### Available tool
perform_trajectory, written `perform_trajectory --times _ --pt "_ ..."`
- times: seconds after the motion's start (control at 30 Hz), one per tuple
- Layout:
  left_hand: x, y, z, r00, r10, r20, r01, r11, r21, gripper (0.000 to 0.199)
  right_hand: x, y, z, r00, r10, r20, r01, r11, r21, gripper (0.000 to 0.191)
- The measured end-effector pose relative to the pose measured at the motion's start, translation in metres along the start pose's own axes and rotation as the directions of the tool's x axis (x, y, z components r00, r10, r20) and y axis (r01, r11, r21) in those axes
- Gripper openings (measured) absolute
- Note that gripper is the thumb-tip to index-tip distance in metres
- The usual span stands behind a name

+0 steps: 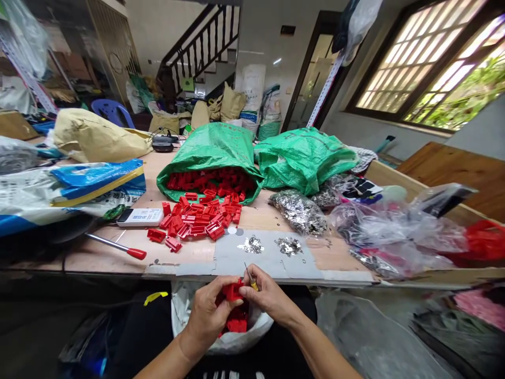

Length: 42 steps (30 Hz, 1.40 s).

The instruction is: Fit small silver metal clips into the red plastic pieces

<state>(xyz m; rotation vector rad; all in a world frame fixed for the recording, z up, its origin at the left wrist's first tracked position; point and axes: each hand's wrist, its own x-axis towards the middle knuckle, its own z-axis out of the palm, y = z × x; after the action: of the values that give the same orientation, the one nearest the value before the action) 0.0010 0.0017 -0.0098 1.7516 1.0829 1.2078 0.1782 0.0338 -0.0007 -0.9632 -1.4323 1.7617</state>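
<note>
My left hand (209, 310) is closed on a small red plastic housing (233, 290), held over the lap at the table's front edge. Between the thumb and fingers of my right hand (266, 297) is a thin pointed tool with a yellow handle (253, 285), its metal tip slanting up and left. The right thumb is close to the red housing; whether it touches cannot be made out. Below both hands hangs an open white sack (260, 329) with more red housings (237, 322) in it.
Loose red housings (197, 216) spill from a green sack (213, 147). Two heaps of small metal pieces (252, 245) lie on a grey sheet (229, 258). A bag of metal parts (300, 210), a red-handled lever (136, 253) and a white box (140, 217) are nearby.
</note>
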Motion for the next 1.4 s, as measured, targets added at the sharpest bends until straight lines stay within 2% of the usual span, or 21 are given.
perform_trajectory --times 0.2,0.4,0.6,0.7,0.77,0.8,0.83,0.9,0.97,1.0,1.07,1.17,1.27,1.33,1.4 --pt "-0.002 0.0 0.001 0.999 -0.026 0.028 0.028 0.997 -0.078 0.029 -0.003 0.002 0.001 0.997 0.048 0.059 -0.054 0.992 0.115 0.038" --pt "-0.006 -0.005 0.0 0.997 -0.057 0.048 0.064 0.986 -0.154 0.031 -0.008 0.004 0.002 0.993 0.097 0.065 -0.108 0.975 0.196 0.042" --pt "-0.006 -0.01 -0.003 0.992 -0.121 0.041 0.127 0.919 -0.373 0.031 -0.006 0.006 0.005 0.983 0.135 0.127 -0.164 0.951 0.263 0.045" --pt "-0.001 -0.013 -0.002 0.972 -0.235 0.003 0.206 0.845 -0.493 0.028 0.005 -0.001 -0.001 0.978 0.161 0.132 -0.178 0.976 0.124 0.041" --pt "0.003 -0.015 -0.001 0.948 -0.313 -0.064 0.232 0.812 -0.536 0.028 0.018 -0.011 -0.009 0.989 0.14 0.041 -0.134 0.983 -0.129 0.033" --pt "0.004 -0.015 -0.001 0.933 -0.345 -0.101 0.236 0.8 -0.552 0.029 0.026 -0.016 -0.014 0.995 0.086 -0.05 -0.098 0.947 -0.307 0.027" --pt "0.005 -0.016 -0.001 0.92 -0.37 -0.129 0.239 0.79 -0.565 0.03 0.033 -0.021 -0.02 0.988 -0.009 -0.152 -0.069 0.861 -0.503 0.019" --pt "0.007 -0.017 -0.001 0.905 -0.397 -0.152 0.244 0.778 -0.579 0.031 0.049 -0.027 -0.029 0.949 -0.166 -0.267 -0.12 0.593 -0.796 0.01" --pt "0.008 -0.018 -0.002 0.901 -0.407 -0.15 0.253 0.774 -0.58 0.032 0.062 -0.029 -0.034 0.936 -0.2 -0.291 -0.207 0.357 -0.911 0.011" --pt "0.008 -0.018 -0.003 0.899 -0.412 -0.148 0.259 0.774 -0.578 0.033 0.067 -0.029 -0.036 0.94 -0.184 -0.289 -0.232 0.279 -0.932 0.012" --pt "0.008 -0.019 -0.004 0.89 -0.431 -0.148 0.273 0.764 -0.585 0.036 0.076 -0.028 -0.035 0.949 -0.151 -0.276 -0.249 0.18 -0.952 0.011" --pt "0.01 -0.021 -0.005 0.879 -0.454 -0.147 0.274 0.732 -0.624 0.044 0.083 -0.028 -0.032 0.958 -0.139 -0.252 -0.238 0.11 -0.965 0.009" --pt "0.013 -0.021 -0.006 0.878 -0.458 -0.142 0.263 0.707 -0.656 0.052 0.085 -0.03 -0.03 0.961 -0.148 -0.234 -0.214 0.136 -0.967 0.006" --pt "0.015 -0.02 -0.006 0.874 -0.466 -0.135 0.263 0.689 -0.676 0.054 0.083 -0.033 -0.029 0.96 -0.161 -0.23 -0.197 0.197 -0.96 0.007" --pt "0.018 -0.016 -0.008 0.867 -0.482 -0.13 0.265 0.665 -0.698 0.055 0.076 -0.036 -0.027 0.963 -0.185 -0.197 -0.131 0.319 -0.939 0.007"
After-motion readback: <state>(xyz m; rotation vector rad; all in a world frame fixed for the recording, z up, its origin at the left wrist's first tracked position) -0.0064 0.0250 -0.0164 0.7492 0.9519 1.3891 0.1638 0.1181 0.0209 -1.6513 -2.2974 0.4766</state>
